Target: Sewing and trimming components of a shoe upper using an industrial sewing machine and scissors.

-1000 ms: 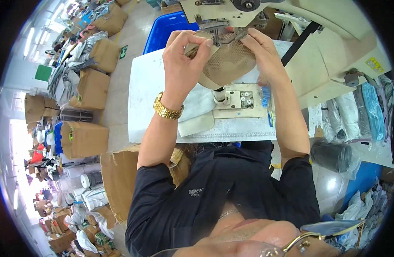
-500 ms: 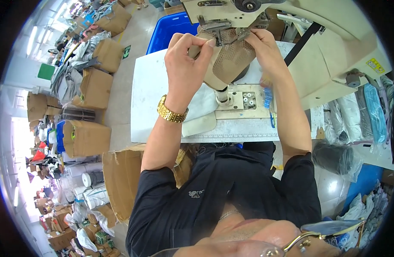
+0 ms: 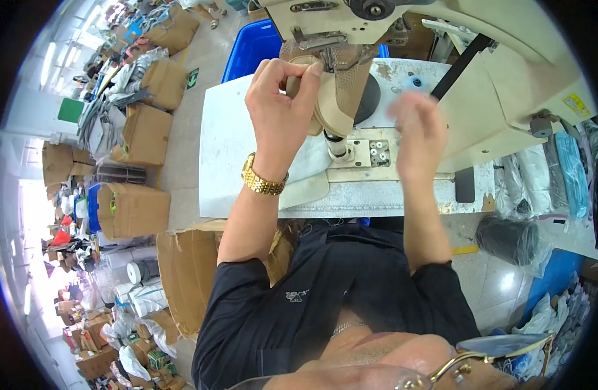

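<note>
A tan mesh piece shaped like a shoe upper [image 3: 352, 81] sits at the sewing machine head [image 3: 331, 19], over the machine's post [image 3: 338, 148]. My left hand [image 3: 283, 97] pinches the upper's left edge between thumb and fingertips, beside the presser foot. My right hand [image 3: 419, 133] is off the upper, above the machine bed to its right. Motion smears its fingers, and whether they hold anything does not show. Part of the upper's far side is hidden behind the machine head.
A blue bin [image 3: 250, 52] stands beyond the white worktable [image 3: 227, 149]. The machine's arm [image 3: 500, 84] rises at the right. An opened cardboard box [image 3: 188, 276] is left of my lap. Wrapped rolls [image 3: 507, 240] lie at the right, and more cartons [image 3: 133, 208] line the left.
My right hand has let go of the upper and come back toward me. The upper has turned and its lower end shifted slightly right. My left hand keeps its pinch, a little lower.
</note>
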### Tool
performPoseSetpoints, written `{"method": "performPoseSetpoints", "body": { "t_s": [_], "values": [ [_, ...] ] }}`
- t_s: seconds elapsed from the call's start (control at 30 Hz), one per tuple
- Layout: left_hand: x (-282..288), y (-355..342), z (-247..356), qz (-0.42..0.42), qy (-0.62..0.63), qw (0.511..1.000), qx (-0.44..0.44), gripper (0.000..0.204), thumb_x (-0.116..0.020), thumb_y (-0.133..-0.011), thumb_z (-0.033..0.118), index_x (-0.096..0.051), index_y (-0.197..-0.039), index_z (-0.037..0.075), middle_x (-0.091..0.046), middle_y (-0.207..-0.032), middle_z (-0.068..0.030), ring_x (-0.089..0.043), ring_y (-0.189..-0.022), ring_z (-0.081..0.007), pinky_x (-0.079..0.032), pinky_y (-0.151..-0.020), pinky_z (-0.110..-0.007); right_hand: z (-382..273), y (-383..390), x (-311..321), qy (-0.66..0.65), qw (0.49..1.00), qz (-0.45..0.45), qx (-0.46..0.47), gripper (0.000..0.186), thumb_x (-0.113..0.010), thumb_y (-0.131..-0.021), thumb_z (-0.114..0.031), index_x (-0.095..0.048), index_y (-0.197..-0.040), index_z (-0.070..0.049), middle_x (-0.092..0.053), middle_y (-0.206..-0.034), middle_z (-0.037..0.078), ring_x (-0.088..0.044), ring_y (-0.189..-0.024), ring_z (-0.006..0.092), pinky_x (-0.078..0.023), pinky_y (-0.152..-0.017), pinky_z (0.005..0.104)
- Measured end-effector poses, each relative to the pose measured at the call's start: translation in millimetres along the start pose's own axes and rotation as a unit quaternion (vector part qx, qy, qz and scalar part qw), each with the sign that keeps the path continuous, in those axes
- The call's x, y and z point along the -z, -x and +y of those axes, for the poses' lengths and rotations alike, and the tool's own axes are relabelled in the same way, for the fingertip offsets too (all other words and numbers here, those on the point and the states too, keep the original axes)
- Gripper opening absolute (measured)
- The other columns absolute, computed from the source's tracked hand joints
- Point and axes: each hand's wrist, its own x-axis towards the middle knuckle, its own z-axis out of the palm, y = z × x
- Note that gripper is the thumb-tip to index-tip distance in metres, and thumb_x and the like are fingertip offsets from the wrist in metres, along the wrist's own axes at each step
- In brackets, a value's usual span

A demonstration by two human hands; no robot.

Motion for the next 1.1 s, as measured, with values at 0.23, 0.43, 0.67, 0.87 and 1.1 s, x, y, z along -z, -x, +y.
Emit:
{"method": "performPoseSetpoints", "body": {
  "t_s": [0.23, 0.43, 0.67, 0.87, 1.1],
  "values": [
    [4.8, 12.2, -7.8, 0.024, -0.028, 0.996, -0.079, 0.009, -0.071, -0.081, 0.005, -0.069, -0.090, 0.004, -0.059, -0.090, -0.0061, -0.054, -0.079, -0.0164, -0.043, -0.064, -0.028, 50.3, 49.5, -39.9, -0.500, 0.764, -0.167, -0.373, 0.056, -0.047, -0.098, -0.049, -0.054, -0.123, 0.000, -0.066, -0.106, 0.012, -0.063, -0.098, 0.0226, -0.051, -0.084, 0.0357],
    [20.2, 22.6, -13.3, -0.067, -0.181, 0.931, -0.309, 0.038, -0.067, -0.068, -0.006, -0.073, -0.101, 0.010, -0.061, -0.121, -0.0099, -0.055, -0.117, -0.0307, -0.047, -0.097, -0.042, 62.7, 36.7, -46.8, -0.660, 0.670, -0.074, -0.331, 0.044, -0.042, -0.102, -0.041, -0.053, -0.129, -0.007, -0.064, -0.121, 0.012, -0.061, -0.113, 0.0247, -0.051, -0.091, 0.0387],
    [13.6, 4.8, -22.9, -0.033, -0.145, 0.909, -0.390, 0.028, -0.076, -0.061, 0.003, -0.074, -0.089, 0.008, -0.069, -0.099, -0.0028, -0.064, -0.099, -0.0225, -0.052, -0.090, -0.039, 46.6, 49.5, -32.0, -0.620, 0.725, -0.079, -0.289, 0.038, -0.044, -0.102, -0.033, -0.055, -0.126, -0.005, -0.065, -0.118, 0.016, -0.063, -0.110, 0.0290, -0.053, -0.092, 0.0408],
    [11.3, 4.9, -20.9, -0.028, -0.126, 0.920, -0.370, 0.026, -0.072, -0.067, -0.005, -0.075, -0.090, 0.006, -0.071, -0.096, -0.0054, -0.066, -0.096, -0.0242, -0.054, -0.085, -0.037, 39.5, 44.9, -25.5, -0.590, 0.755, -0.101, -0.267, 0.041, -0.043, -0.102, -0.033, -0.055, -0.127, -0.002, -0.064, -0.120, 0.017, -0.063, -0.111, 0.0304, -0.052, -0.093, 0.0406],
    [6.5, 6.7, -24.8, -0.008, -0.132, 0.922, -0.363, 0.027, -0.073, -0.066, -0.005, -0.075, -0.090, 0.007, -0.071, -0.096, -0.0057, -0.066, -0.097, -0.0244, -0.054, -0.085, -0.034, 38.3, 40.2, -24.9, -0.574, 0.772, -0.103, -0.254, 0.042, -0.042, -0.103, -0.033, -0.054, -0.127, -0.001, -0.065, -0.119, 0.018, -0.063, -0.111, 0.0303, -0.052, -0.093, 0.0402]
  ]
}}
